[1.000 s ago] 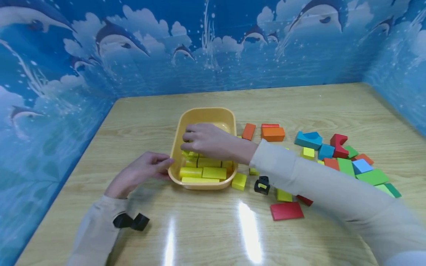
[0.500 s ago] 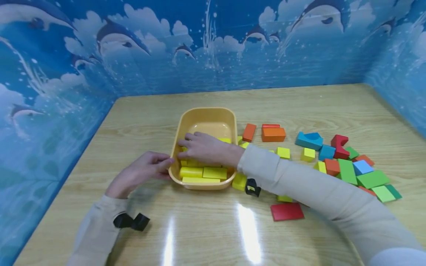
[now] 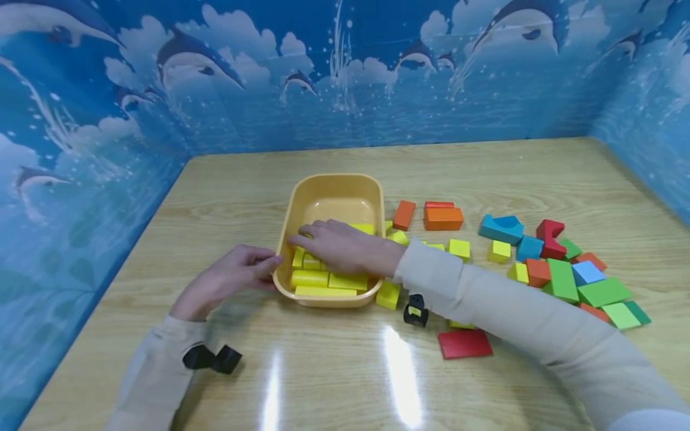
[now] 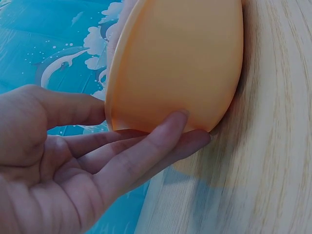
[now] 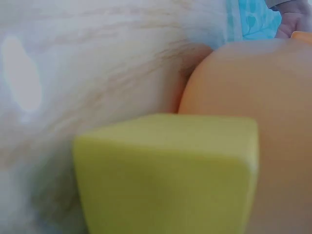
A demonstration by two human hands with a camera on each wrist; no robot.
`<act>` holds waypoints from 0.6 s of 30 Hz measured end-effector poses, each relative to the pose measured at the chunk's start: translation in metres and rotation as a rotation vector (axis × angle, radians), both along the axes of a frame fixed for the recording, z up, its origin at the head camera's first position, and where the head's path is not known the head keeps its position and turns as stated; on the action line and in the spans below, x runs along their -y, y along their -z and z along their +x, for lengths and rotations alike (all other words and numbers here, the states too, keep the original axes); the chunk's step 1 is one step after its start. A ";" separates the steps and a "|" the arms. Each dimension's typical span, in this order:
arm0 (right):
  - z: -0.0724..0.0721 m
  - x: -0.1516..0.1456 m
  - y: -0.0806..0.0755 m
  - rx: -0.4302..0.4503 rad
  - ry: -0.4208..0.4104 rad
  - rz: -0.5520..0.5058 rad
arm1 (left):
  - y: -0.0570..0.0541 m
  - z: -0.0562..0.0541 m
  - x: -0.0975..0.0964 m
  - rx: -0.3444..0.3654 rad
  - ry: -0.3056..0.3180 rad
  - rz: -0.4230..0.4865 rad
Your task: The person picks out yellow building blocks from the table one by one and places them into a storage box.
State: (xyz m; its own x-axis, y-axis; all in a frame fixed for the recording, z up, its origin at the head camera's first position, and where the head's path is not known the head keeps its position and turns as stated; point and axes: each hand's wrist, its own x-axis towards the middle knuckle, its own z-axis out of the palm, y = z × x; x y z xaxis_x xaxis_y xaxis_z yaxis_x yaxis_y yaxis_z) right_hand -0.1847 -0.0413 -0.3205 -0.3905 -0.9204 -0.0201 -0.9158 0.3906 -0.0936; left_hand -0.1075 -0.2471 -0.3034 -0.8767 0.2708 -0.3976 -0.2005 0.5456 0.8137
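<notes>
A yellow-orange plastic bin point(image 3: 345, 302) stands on the table, yellow wooden blocks point(image 3: 309, 278) laid in rows in its near part. My left hand point(image 3: 245, 269) holds its left side; in the left wrist view the thumb is at the rim and the fingers point(image 4: 165, 134) lie against the outer wall. Inside the bin my right hand point(image 3: 342, 245) reaches over the yellow blocks, fingers pointing left and loosely extended, partly covering the blocks beneath. Up close in the right wrist view, a yellow block point(image 5: 165, 180) stands outside, beside the bin wall point(image 5: 273, 87).
Right of the bin lie an orange block point(image 3: 443, 219), a red flat block point(image 3: 465, 345) and loose yellow cubes point(image 3: 499, 251). Further right is a cluster of green blocks point(image 3: 604, 290), blue arches point(image 3: 500, 227) and a red arch point(image 3: 550, 237). A dolphin-print backdrop point(image 3: 345, 78) borders the table.
My right hand first lowers toward the near left of the bin, then shifts slightly right, showing more yellow blocks at the left wall. The left hand stays in place.
</notes>
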 end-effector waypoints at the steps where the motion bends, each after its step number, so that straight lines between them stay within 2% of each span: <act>1: 0.000 0.000 0.001 0.026 0.002 -0.012 | 0.000 0.000 0.000 -0.001 0.000 -0.002; 4: -0.001 -0.001 0.002 0.081 0.000 -0.037 | 0.000 0.000 0.000 0.003 -0.004 -0.008; 8: -0.001 -0.002 0.002 0.108 0.009 -0.035 | -0.001 0.000 0.000 0.003 -0.001 -0.004; 14: -0.001 -0.007 0.002 0.187 0.087 -0.015 | -0.001 0.000 0.000 -0.008 -0.005 -0.015; 16: -0.002 -0.012 0.001 0.202 0.110 -0.038 | 0.000 0.000 0.000 -0.014 -0.006 -0.019; 18: -0.006 -0.016 -0.001 0.193 0.104 -0.104 | 0.000 0.000 0.000 -0.018 -0.009 -0.019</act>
